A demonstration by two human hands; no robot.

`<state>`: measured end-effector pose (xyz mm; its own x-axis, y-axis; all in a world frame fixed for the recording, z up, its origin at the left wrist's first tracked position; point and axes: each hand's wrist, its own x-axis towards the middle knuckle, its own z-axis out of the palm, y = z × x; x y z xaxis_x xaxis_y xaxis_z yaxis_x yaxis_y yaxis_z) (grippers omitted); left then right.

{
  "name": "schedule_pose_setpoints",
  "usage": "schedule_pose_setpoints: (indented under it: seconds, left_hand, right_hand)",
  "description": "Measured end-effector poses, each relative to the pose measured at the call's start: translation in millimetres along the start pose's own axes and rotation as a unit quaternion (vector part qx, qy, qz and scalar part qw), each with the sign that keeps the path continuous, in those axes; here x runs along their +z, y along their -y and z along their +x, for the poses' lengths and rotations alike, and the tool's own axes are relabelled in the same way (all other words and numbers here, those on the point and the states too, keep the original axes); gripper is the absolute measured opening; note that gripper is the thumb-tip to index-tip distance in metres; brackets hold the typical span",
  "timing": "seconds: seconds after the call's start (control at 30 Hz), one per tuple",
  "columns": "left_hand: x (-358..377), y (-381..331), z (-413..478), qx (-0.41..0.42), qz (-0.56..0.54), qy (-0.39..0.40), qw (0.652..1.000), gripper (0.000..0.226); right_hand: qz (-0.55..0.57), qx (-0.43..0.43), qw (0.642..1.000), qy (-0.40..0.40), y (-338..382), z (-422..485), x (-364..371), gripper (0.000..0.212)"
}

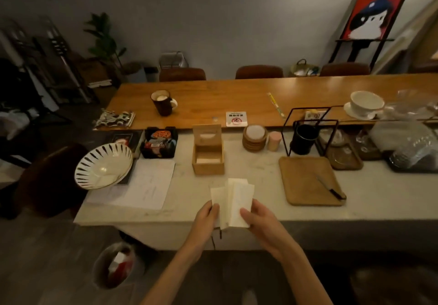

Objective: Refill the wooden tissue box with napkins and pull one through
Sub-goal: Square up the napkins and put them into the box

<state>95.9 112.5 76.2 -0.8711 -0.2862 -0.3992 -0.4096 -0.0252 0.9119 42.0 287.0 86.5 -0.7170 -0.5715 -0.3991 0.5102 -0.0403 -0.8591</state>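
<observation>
White paper napkins (232,200), a loose fanned stack, sit in the lower centre of the frame, held above the near edge of the pale worktop (260,169). The left hand (205,219) is closed on the stack's left edge, thumb on top. The right hand (257,219) is closed on the right edge, thumb laid across the top sheet. Both hands have hold of the napkins only. The sheets are uneven and slightly splayed, not squared.

The wooden tissue box (208,156) stands at the centre of the frame, just beyond the napkins and apart from them. Its lid (207,135), with the oval slot, is raised upright at the back. The interior is exposed. A low pale layer shows at the bottom; whether this is a small remainder of napkins or the base cannot be told.

Progress assessment: the box is opened and the refill stack is in hand. Still to do, by judgement: align the stack, seat it in the box, close the lid, and draw one napkin up through the slot. The task appears to be at an early-to-middle stage.

Surroundings noted: a striped bowl (103,166) and paper sheets (147,183) to the left of centre, a wooden tray (305,181) bearing a knife (330,187) to the right. None obstructs the path to the box.
</observation>
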Motion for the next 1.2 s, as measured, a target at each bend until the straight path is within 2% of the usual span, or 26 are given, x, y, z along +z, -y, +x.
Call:
schedule_pose_setpoints:
  seconds: [0.1, 0.2, 0.27, 0.37, 0.47, 0.6, 0.8, 0.97, 1.07, 1.2]
  left_hand:
    - [10, -12, 6, 0.005, -0.038, -0.001, 0.999, 0.031]
    - [5, -16, 15, 0.008, -0.054, -0.013, 0.998, 0.031]
    - [0, -13, 22, 0.005, -0.046, -0.016, 0.999, 0.027]
    - [-13, -10, 35, 0.009, -0.013, -0.009, 1.000, 0.021]
    - [-31, -10, 52, 0.004, 0.001, 0.010, 1.000, 0.025]
    - [-53, -10, 80, -0.021, 0.013, 0.036, 0.999, 0.022]
    - [-48, -17, 113, -0.002, 0.081, 0.050, 0.995, 0.016]
    - [-36, -21, 124, 0.023, 0.121, 0.029, 0.992, 0.011]
    - [-29, -24, 126, 0.006, 0.107, 0.022, 0.994, 0.005]
    - [-23, -26, 123, -0.023, 0.057, 0.034, 0.998, 0.010]
  right_hand:
    - [-0.085, -0.021, 0.996, -0.020, 9, 10, 8, 0.053]
    - [-0.124, -0.034, 0.991, -0.025, 6, 22, 7, 0.050]
    - [-0.102, -0.009, 0.995, -0.020, 3, 32, 9, 0.052]
    - [-0.006, 0.040, 0.999, -0.003, 0, 49, 11, 0.058]
    - [0.040, 0.060, 0.997, 0.013, -1, 63, 10, 0.055]
    - [0.175, 0.068, 0.982, 0.022, -4, 69, 9, 0.052]
    - [0.090, 0.058, 0.994, -0.031, 10, 83, 13, 0.061]
    - [0.091, 0.058, 0.994, -0.034, 12, 90, 3, 0.056]
    - [0.070, 0.071, 0.995, -0.027, 16, 97, -4, 0.054]
    - [0.085, 0.082, 0.993, 0.003, 19, 107, -18, 0.055]
